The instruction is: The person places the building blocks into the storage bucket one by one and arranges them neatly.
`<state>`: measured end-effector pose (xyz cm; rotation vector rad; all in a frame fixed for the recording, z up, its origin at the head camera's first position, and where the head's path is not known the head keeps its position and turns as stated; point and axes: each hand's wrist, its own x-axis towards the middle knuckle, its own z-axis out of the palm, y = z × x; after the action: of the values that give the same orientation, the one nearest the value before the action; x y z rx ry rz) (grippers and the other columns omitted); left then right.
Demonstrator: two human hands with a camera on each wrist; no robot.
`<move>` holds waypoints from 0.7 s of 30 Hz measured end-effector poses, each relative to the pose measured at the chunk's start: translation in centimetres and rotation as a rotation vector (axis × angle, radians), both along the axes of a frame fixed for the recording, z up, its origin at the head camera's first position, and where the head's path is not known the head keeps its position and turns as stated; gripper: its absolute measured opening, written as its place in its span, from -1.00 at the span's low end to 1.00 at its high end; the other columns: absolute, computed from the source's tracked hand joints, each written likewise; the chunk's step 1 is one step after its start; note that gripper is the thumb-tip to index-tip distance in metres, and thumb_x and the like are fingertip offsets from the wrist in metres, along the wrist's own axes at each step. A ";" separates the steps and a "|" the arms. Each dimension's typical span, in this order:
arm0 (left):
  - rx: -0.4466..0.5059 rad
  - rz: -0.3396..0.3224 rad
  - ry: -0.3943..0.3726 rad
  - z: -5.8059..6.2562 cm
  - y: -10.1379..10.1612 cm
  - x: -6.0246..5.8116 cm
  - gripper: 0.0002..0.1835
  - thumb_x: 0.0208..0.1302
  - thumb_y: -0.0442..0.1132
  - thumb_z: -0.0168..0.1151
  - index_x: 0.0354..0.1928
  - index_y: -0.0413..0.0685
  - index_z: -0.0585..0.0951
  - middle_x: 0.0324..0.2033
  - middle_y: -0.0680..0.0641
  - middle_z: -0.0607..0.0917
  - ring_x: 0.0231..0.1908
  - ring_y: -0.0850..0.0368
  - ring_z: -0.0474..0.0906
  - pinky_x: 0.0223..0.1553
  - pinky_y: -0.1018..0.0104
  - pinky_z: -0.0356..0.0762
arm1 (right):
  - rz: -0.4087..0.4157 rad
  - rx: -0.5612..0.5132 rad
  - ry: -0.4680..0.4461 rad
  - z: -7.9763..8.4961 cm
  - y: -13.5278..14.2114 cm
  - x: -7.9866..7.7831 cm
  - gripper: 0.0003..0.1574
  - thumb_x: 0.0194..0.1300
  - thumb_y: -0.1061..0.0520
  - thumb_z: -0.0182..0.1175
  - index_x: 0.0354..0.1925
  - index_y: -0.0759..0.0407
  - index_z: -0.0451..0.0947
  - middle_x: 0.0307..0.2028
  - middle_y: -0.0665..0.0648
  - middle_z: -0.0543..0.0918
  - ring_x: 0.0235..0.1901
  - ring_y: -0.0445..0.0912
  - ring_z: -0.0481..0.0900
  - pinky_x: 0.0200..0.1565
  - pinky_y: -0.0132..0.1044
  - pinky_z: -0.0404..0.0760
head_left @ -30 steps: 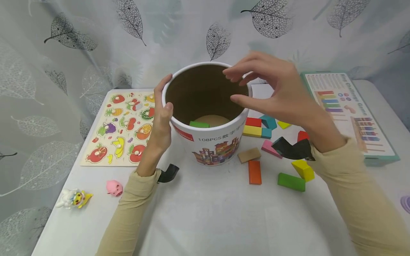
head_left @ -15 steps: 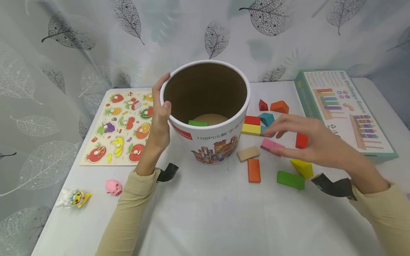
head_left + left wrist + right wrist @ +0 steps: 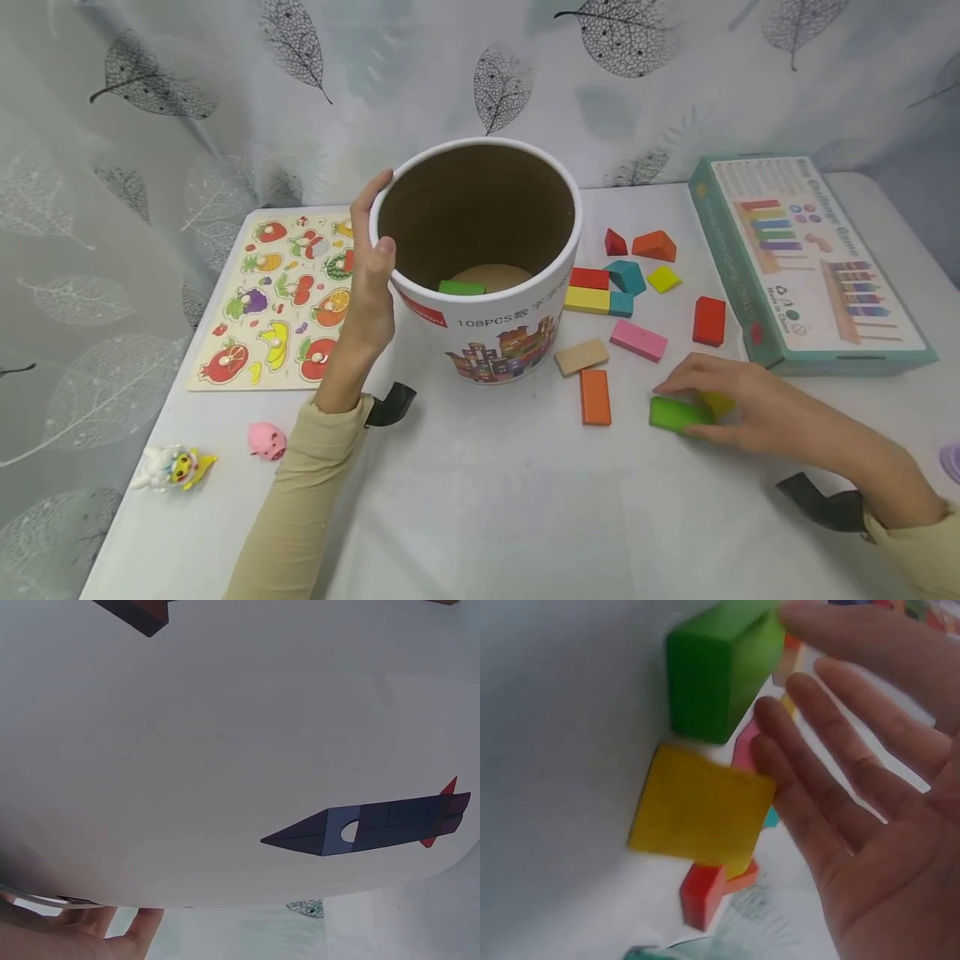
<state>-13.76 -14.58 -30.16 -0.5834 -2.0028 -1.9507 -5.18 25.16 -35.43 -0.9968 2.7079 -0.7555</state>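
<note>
My left hand [image 3: 371, 292] grips the white toy bucket [image 3: 504, 343] at the left side of its rim. A green block [image 3: 461, 287] lies inside, on the bucket's floor. In the left wrist view the bucket's printed wall [image 3: 187, 765] fills most of the picture. My right hand [image 3: 738, 404] is low over the table, thumb and fingers spread around another green block [image 3: 670, 414]. In the right wrist view the fingers are fairly straight and the thumb tip is right at this green block [image 3: 705, 682]. A yellow block [image 3: 701, 806] sits beside it, partly behind the hand in the head view.
Right of the bucket lie an orange block [image 3: 596, 398], a wooden block [image 3: 581, 357], a pink block [image 3: 639, 340], a red block [image 3: 708, 321] and several others. A game box [image 3: 817, 258] stands at back right. A fruit puzzle board [image 3: 247, 325] and toy pig [image 3: 267, 440] are left.
My right hand has moved from above the bucket's opening rightward and down to the green block on the table. My left hand stays on the rim.
</note>
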 end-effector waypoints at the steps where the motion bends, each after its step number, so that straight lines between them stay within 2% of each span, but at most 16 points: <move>1: 0.000 0.000 -0.001 0.0 0.0 0.0 0.00 0.06 0.49 0.07 0.46 0.17 0.09 0.32 -0.03 0.33 0.32 -0.05 0.26 0.31 -0.20 0.25 | 0.009 0.013 0.007 -0.1 -0.2 0.0 -0.34 -0.09 0.13 0.55 0.03 -0.19 0.62 -0.11 -0.29 0.57 -0.17 -0.34 0.48 -0.14 -0.46 0.63; 8: 0.008 -0.001 0.003 -0.1 -0.1 -0.1 0.00 0.07 0.48 0.07 0.46 0.15 0.09 0.32 -0.04 0.34 0.31 -0.04 0.27 0.31 -0.17 0.26 | 0.022 0.092 -0.007 0.1 -1.8 -0.3 -0.39 -0.04 0.16 0.52 0.04 -0.14 0.63 -0.02 -0.20 0.60 -0.06 -0.24 0.53 -0.07 -0.32 0.67; 15: -0.005 -0.003 0.010 -0.1 -0.1 -0.1 0.00 0.08 0.49 0.05 0.46 0.16 0.08 0.32 -0.05 0.34 0.31 -0.05 0.27 0.31 -0.18 0.26 | 0.039 0.055 -0.005 -0.3 -3.4 -1.8 -0.42 -0.01 0.18 0.50 0.03 -0.09 0.63 0.00 -0.15 0.62 -0.03 -0.22 0.56 -0.03 -0.20 0.68; 21: -0.009 -0.002 0.017 -0.2 -0.2 -0.1 -0.01 0.09 0.48 0.04 0.46 0.15 0.08 0.32 -0.04 0.33 0.31 -0.05 0.27 0.31 -0.18 0.26 | 0.017 0.052 -0.049 -0.5 -3.1 -2.5 -0.38 -0.05 0.15 0.54 0.04 -0.10 0.63 -0.03 -0.17 0.61 -0.04 -0.23 0.55 -0.01 -0.18 0.67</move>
<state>-13.90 -14.73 -30.32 -0.6018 -2.0032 -1.9320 -7.71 22.03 -35.93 -0.9762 2.6599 -0.6934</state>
